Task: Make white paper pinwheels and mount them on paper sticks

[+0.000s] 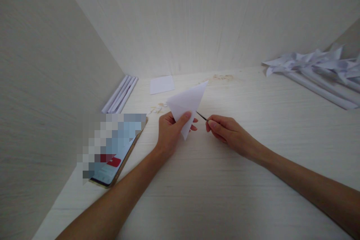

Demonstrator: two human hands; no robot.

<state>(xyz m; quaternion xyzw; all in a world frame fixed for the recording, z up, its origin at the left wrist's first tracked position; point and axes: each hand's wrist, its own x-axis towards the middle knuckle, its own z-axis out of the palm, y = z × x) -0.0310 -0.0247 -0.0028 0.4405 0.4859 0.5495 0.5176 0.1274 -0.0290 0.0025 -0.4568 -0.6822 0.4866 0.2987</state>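
Observation:
My left hand (pixel 171 133) is closed on a white sheet of paper (pixel 189 99) folded into a triangle, its thumb pressed on the front. One corner of the paper points up to the right, another down. Just right of it, my right hand (pixel 223 131) pinches a thin, dark, pointed tool (pixel 201 115); its kind is not clear. The tool's tip is at or very near the paper's right edge, and whether they touch I cannot tell. The fingers hide the tool's rear end.
A phone (pixel 118 150), partly blurred out, lies left of my left forearm. Several white paper rolls (pixel 120 93) rest by the left wall. A white paper square (pixel 162 84) and small scraps (pixel 157 108) lie behind my hands. Paper pinwheel-like shapes on rolled sticks (pixel 315 69) are piled at the right.

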